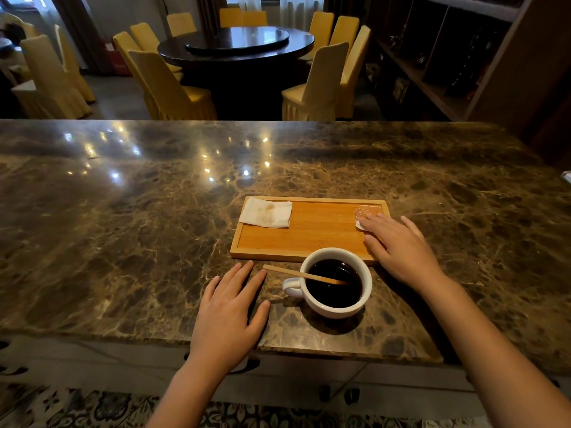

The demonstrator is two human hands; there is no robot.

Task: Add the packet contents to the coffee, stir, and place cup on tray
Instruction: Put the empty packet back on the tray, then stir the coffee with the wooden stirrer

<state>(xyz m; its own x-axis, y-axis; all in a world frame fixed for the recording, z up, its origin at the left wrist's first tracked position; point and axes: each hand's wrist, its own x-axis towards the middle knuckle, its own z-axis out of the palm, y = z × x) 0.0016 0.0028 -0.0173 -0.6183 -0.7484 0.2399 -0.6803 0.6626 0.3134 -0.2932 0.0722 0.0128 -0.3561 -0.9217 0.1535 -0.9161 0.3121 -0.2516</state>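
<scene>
A white cup [336,308] of black coffee stands on the marble counter just in front of the wooden tray [318,233]. A wooden stir stick [296,274] leans in the cup, its end pointing left. A small orange packet [364,212] lies at the tray's far right corner. My right hand [401,248] lies flat over the tray's right end, fingers spread, fingertips touching the packet. My left hand [228,313] rests flat on the counter left of the cup, holding nothing.
A stained white napkin [267,213] lies on the tray's far left corner. The marble counter [123,211] stretches wide to both sides. Beyond it stand a dark round table [238,44], yellow-covered chairs [167,84] and shelving [448,57] at right.
</scene>
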